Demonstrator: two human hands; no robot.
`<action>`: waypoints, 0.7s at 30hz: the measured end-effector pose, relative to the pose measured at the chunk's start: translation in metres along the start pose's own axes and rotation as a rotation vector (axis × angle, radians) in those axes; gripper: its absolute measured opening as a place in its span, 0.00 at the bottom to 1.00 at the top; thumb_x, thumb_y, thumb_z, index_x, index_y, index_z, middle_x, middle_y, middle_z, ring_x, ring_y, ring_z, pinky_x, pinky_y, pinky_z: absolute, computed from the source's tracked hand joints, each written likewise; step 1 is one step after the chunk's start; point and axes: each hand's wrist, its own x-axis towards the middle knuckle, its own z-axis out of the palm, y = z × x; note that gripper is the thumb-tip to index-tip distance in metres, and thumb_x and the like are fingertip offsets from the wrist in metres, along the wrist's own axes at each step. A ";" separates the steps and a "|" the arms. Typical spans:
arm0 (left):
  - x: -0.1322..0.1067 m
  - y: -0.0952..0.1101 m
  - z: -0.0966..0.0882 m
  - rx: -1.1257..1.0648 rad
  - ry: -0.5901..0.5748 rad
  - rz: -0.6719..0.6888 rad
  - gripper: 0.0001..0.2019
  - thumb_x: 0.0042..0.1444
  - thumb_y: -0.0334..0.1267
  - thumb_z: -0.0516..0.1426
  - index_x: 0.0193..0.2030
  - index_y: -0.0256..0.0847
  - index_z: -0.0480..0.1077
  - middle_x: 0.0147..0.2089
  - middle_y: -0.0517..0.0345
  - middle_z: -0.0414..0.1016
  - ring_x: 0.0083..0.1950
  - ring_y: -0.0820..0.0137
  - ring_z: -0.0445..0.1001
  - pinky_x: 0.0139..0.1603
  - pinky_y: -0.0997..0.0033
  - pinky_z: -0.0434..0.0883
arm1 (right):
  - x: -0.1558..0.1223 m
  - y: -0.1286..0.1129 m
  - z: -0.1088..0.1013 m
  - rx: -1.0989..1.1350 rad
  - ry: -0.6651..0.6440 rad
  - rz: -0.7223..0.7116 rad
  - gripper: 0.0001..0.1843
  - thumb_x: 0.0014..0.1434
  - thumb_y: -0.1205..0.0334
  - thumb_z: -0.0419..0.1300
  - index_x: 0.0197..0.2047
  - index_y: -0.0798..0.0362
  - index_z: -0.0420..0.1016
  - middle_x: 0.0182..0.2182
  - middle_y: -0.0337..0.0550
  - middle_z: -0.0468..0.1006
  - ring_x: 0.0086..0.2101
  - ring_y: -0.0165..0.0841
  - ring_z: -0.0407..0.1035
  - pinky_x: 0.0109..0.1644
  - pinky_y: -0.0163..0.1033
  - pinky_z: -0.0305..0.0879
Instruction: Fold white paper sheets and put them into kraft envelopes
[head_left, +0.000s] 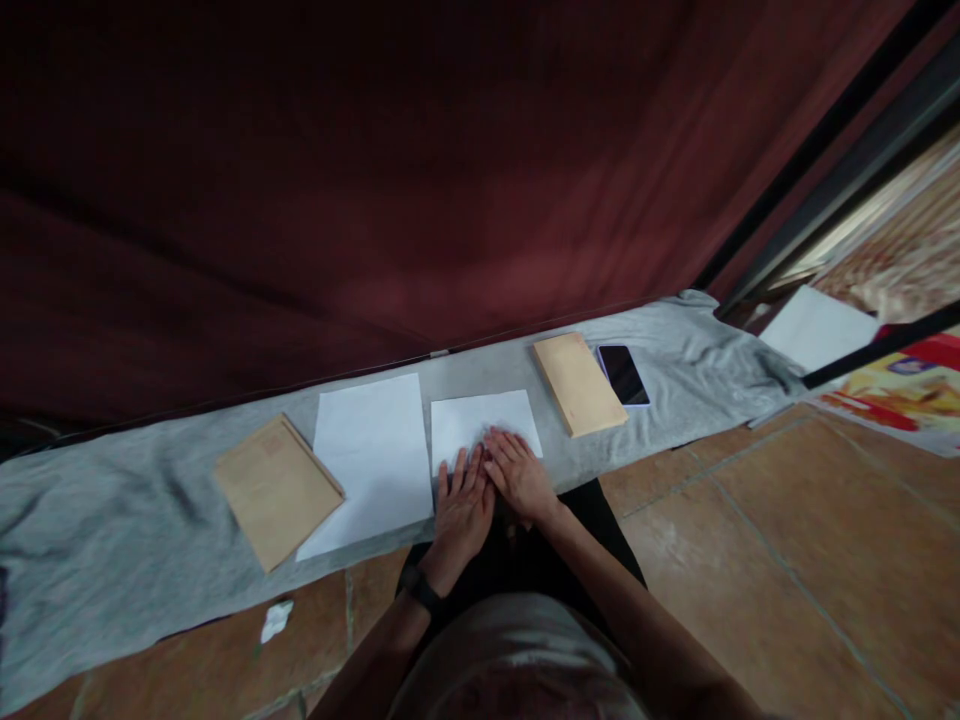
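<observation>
Beyond the far edge, a dark red hanging cloth; before it, a long worktop under grey fabric. Left of the worktop's middle, a large white sheet stretching from near the far edge almost to the near one. Over its left side, loose brown envelopes, tilted, one corner towards the near edge. By the middle of the near edge, a smaller white sheet, long axis roughly parallel to that edge, straight ahead of both hands and partly under the fingers. Left hand flat at its near long side, fingers a little apart; right hand flat alongside, fingers nearly together, slightly farther onto it. Hands meeting at the thumb sides, no clear pinch on anything. Towards the worktop's right end, a brown stack; just beside it, a phone. Hidden: part of the smaller white sheet's near side. Hard to make out: thumbs, any fold or layering. Cut off: the worktop's left end.
</observation>
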 end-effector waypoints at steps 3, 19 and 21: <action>0.001 -0.003 -0.002 -0.010 -0.021 0.001 0.27 0.69 0.37 0.42 0.74 0.43 0.55 0.75 0.55 0.56 0.78 0.60 0.45 0.77 0.43 0.44 | -0.018 -0.010 0.001 0.016 -0.013 -0.019 0.28 0.74 0.53 0.45 0.72 0.52 0.57 0.69 0.47 0.61 0.68 0.39 0.56 0.73 0.52 0.48; 0.079 -0.024 0.003 -0.002 -0.032 -0.030 0.29 0.69 0.36 0.39 0.75 0.34 0.48 0.77 0.48 0.48 0.78 0.59 0.42 0.76 0.44 0.44 | -0.031 -0.008 0.000 -0.091 0.043 -0.062 0.26 0.72 0.54 0.51 0.69 0.52 0.62 0.69 0.46 0.62 0.66 0.42 0.58 0.73 0.54 0.46; 0.088 -0.026 0.004 -0.011 -0.030 -0.066 0.29 0.69 0.37 0.40 0.75 0.34 0.48 0.77 0.49 0.47 0.79 0.58 0.41 0.76 0.43 0.43 | -0.031 -0.009 0.000 -0.096 0.048 -0.057 0.26 0.72 0.54 0.51 0.70 0.50 0.62 0.69 0.45 0.62 0.66 0.42 0.58 0.73 0.55 0.46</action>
